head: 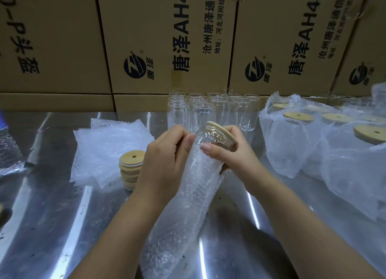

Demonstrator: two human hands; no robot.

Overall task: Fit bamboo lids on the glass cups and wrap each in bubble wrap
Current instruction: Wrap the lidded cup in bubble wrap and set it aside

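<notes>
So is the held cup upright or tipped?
Tipped: the cup leans up and right, lid facing sideways, wrap around its body.

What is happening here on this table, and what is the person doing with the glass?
A person is wrapping one glass cup, which already has its bamboo lid on. The right hand holds the tilted cup near the lid, and the left hand grips the bubble wrap around its body. Bare cups stand behind. A stack of lids and spare wrap sheets lie to the left. Wrapped cups sit on the right.
</notes>
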